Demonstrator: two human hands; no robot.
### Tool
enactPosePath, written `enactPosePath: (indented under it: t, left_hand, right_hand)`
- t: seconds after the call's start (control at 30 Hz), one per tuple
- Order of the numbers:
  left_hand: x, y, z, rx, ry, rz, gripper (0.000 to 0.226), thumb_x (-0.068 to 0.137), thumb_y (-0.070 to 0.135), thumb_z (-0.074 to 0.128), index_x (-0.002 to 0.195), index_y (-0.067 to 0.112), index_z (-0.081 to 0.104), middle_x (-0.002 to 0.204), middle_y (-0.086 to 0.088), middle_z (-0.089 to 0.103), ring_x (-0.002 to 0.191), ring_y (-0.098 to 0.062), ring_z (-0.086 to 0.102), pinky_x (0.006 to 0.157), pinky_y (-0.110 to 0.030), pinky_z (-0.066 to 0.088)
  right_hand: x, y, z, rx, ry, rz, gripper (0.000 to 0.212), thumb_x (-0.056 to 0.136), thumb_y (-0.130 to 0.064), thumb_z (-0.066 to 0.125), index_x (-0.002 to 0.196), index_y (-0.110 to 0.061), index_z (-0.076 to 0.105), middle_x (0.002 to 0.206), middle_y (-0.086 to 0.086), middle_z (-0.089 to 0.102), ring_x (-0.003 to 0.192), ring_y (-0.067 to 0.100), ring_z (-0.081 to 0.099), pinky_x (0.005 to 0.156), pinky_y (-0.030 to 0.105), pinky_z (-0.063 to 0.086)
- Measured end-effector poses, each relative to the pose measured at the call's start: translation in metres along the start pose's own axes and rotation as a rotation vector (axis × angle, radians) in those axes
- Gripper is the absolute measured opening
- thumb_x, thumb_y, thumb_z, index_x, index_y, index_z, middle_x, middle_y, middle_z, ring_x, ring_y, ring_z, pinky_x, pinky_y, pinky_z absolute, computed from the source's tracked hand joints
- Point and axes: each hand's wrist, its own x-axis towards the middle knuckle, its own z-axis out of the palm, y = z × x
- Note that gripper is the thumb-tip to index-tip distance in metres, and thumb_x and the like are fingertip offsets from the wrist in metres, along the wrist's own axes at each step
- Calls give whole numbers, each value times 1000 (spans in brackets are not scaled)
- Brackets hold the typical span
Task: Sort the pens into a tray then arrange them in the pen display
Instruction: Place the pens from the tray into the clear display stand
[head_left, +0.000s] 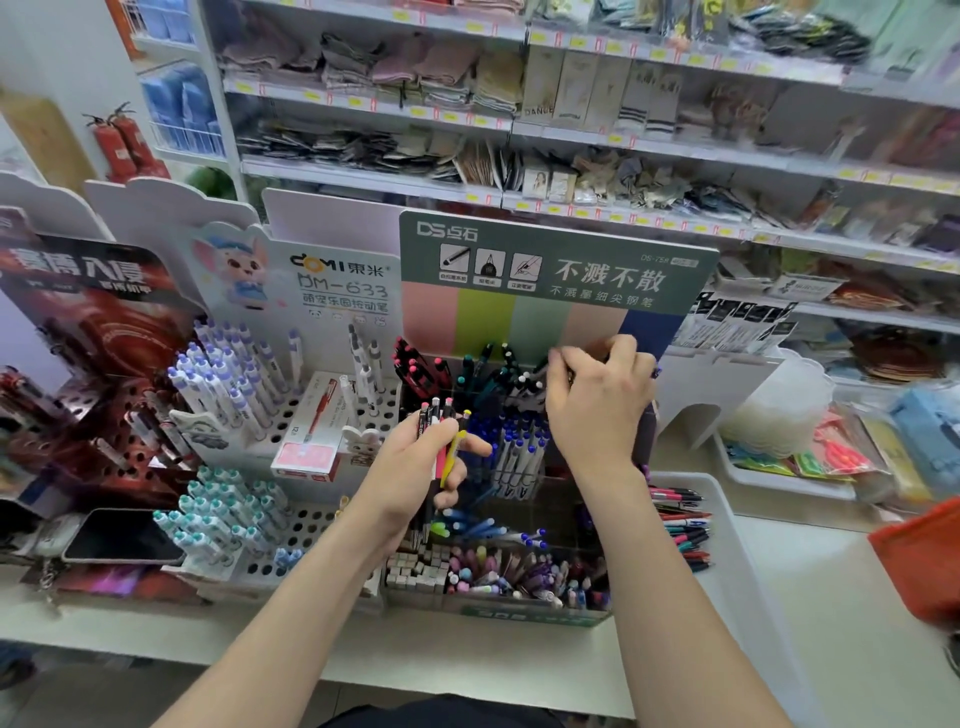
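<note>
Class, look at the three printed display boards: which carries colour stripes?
The green DS board, rightmost; the DOMI board shows a cartoon animal, the red board dark artwork.

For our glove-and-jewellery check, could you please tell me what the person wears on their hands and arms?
The left hand and the right hand are ungloved, and no ring is visible. The left forearm and the right forearm are uncovered to the frame's edge: no sleeve, watch or bracelet. A dark garment shows at the bottom edge.
</note>
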Motion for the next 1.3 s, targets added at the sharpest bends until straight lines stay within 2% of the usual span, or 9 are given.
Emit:
enactPosePath:
  t: [0.17, 0.37, 0.53, 0.7, 0.8, 0.87, 1.0, 1.13, 1.3]
  left_hand:
    - [2, -2, 2, -24, 2, -25, 18, 113, 20, 46, 114, 6, 57, 93, -13, 67, 62, -18, 51, 46, -28, 35]
    - [2, -8, 4, 69, 26, 23, 18, 113, 21, 48, 118, 10, 61, 89, -8, 72, 66, -17, 59, 52, -30, 43]
    - [-4, -15, -5, 208, -1, 75, 20, 113, 23, 49, 115, 9, 64, 76, -9, 64, 61, -18, 55, 50, -29, 43]
    - [-17, -19, -10, 231, 8, 73, 19, 113, 25, 51, 114, 9, 61, 77, -10, 69, 66, -25, 65, 58, -39, 53]
    - [-20, -22, -13, 238, 37, 64, 22, 112, 31, 51, 115, 11, 60, 89, -12, 78, 85, -34, 74, 78, -50, 63]
    - [-21, -25, -16, 325, 90, 87, 23, 112, 36, 50, 115, 16, 60, 91, -6, 80, 92, -27, 75, 88, -45, 59]
    - [-24, -27, -16, 275, 149, 80, 20, 112, 33, 51, 116, 17, 62, 84, -6, 74, 76, -23, 72, 67, -39, 61]
    - [-23, -28, -10, 288, 76, 42, 25, 113, 34, 48, 117, 13, 61, 80, -2, 68, 60, -16, 51, 53, -31, 43]
    - [-19, -20, 13, 159, -19, -6, 25, 114, 31, 47, 122, 11, 60, 80, 1, 65, 55, -12, 41, 48, -25, 35]
  right_hand:
    - [5, 8, -5, 75, -37, 35, 13, 94, -37, 78, 104, -30, 84, 110, 9, 55, 100, 34, 49, 81, 46, 46]
    - [-24, -2, -12, 271, 27, -73, 23, 101, -22, 65, 119, -17, 79, 107, 4, 60, 98, 24, 54, 85, 39, 47]
    - [-80, -33, -26, 746, -437, 10, 14, 102, -27, 71, 108, -21, 82, 95, -15, 76, 90, 2, 72, 81, 26, 58]
    - [-110, -36, -18, 869, -493, 247, 12, 106, -29, 65, 104, -27, 77, 91, -14, 75, 87, 9, 72, 78, 26, 56]
    - [-115, -37, -20, 889, -428, 261, 17, 112, -25, 51, 107, -26, 67, 86, -10, 67, 76, 11, 65, 74, 33, 55]
    - [-117, -39, -23, 932, -360, 281, 18, 114, -22, 46, 109, -24, 64, 83, -4, 64, 69, 15, 63, 68, 39, 56]
    - [-111, -38, -34, 893, -53, 290, 18, 114, -16, 43, 115, -17, 61, 81, -5, 61, 68, 14, 59, 61, 37, 51]
    - [-81, -16, -45, 684, 294, 197, 18, 114, -7, 41, 118, -3, 58, 97, -4, 59, 81, 13, 57, 71, 24, 47]
    - [-45, 16, -42, 487, 388, 172, 22, 114, -9, 44, 118, 1, 63, 106, 10, 62, 91, 13, 54, 83, 17, 42]
